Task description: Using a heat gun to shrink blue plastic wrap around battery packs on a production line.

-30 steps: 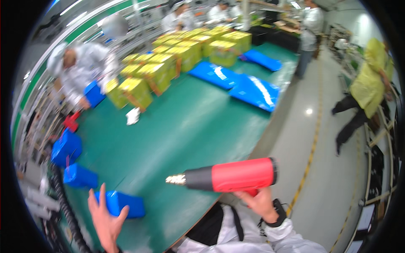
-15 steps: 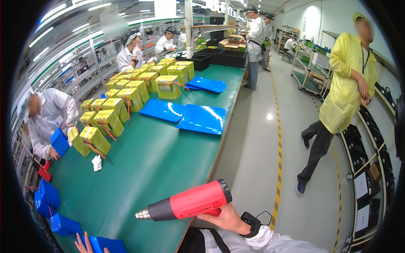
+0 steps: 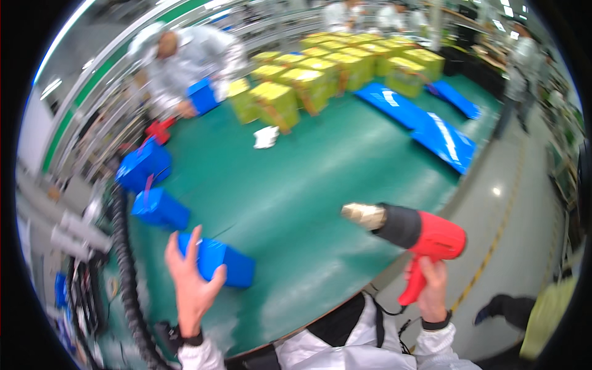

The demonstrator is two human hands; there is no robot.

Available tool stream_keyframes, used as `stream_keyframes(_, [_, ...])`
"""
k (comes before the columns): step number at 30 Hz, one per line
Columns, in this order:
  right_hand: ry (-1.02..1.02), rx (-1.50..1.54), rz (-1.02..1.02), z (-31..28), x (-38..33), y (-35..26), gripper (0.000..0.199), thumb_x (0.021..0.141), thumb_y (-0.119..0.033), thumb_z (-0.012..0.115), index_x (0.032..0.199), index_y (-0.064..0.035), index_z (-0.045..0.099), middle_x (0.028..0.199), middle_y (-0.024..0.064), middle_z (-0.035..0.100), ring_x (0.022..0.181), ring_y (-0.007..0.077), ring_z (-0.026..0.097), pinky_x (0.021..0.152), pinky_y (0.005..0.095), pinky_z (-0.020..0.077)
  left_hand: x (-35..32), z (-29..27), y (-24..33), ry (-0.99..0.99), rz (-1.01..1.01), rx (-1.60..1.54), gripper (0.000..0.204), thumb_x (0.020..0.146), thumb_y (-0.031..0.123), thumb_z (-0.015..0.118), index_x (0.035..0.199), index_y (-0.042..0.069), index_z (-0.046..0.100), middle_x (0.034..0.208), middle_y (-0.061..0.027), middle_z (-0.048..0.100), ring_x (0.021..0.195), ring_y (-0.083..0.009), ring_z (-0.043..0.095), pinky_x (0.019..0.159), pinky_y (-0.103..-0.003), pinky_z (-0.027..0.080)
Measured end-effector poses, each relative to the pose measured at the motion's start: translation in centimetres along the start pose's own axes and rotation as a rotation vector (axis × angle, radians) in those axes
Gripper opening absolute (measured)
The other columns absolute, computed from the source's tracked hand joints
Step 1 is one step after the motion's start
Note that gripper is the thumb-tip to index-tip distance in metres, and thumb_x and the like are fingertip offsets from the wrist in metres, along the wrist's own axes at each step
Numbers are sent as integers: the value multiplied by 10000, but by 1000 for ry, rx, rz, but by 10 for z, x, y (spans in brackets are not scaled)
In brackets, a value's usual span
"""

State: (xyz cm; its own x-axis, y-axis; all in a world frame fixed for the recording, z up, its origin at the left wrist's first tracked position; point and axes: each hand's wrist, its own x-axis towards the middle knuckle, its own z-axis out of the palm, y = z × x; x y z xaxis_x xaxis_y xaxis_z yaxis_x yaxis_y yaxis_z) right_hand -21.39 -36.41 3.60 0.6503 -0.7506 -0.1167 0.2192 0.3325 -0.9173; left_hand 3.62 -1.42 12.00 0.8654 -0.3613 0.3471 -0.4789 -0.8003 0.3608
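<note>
In my right hand (image 3: pixel 431 285) is a red and black heat gun (image 3: pixel 441 235), its grip wrapped by my fingers and its metal nozzle pointing left over the table. My left hand (image 3: pixel 196 280) is open, thumb and fingers spread, at the near-left end of a blue-wrapped battery pack (image 3: pixel 231 265). Whether the fingers touch the pack I cannot tell. Two more blue-wrapped packs, one nearer (image 3: pixel 161 208) and one farther (image 3: pixel 145 166), lie beyond it along the table's left edge, with thin red wires on them.
Yellow battery packs (image 3: pixel 275 105) stand in rows across the green table (image 3: pixel 308 179). Flat blue sleeves (image 3: pixel 444 140) lie right of them, a crumpled white cloth (image 3: pixel 266 137) in front. A co-worker (image 3: pixel 191 61) holds a blue pack at the far left. A black corrugated hose (image 3: pixel 126 265) runs along the left edge.
The view has swung left and down. The heat gun, still in my right hand, is now upright with its grip showing. My left hand now shows fully, spread at the nearest blue pack.
</note>
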Motion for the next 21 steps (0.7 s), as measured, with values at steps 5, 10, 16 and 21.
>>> stream_keyframes(5, [46,232,104,10,8,12,358,1032,-398,612,1123,-51,589,842,40,608,677,142,592,603,279,503,-2,-13,-1,-38,-9,108,839,712,384,784,1492,183,544,1544,-343,322,1397,-513,347,1162,-582,320])
stream_keyframes(10, [-216,401,316,12,14,24,401,1045,-460,572,1103,-63,561,804,53,566,680,145,550,607,282,470,-6,-17,-8,-25,15,76,770,690,432,799,1406,203,632,1518,-333,365,1341,-509,393,1127,-598,359])
stream_keyframes(16, [-324,442,381,-5,48,40,379,1069,-465,534,1105,-89,561,782,14,536,599,105,508,549,233,432,-18,-2,14,-49,28,152,806,724,497,752,1463,244,556,1537,-333,336,1342,-582,336,1053,-695,351])
stream_keyframes(21, [-346,319,263,44,21,4,298,1042,-383,567,1033,-86,553,876,50,533,717,172,505,706,316,434,-30,6,27,7,-37,129,826,714,424,757,1476,212,518,1564,-338,277,1348,-608,294,984,-712,358])
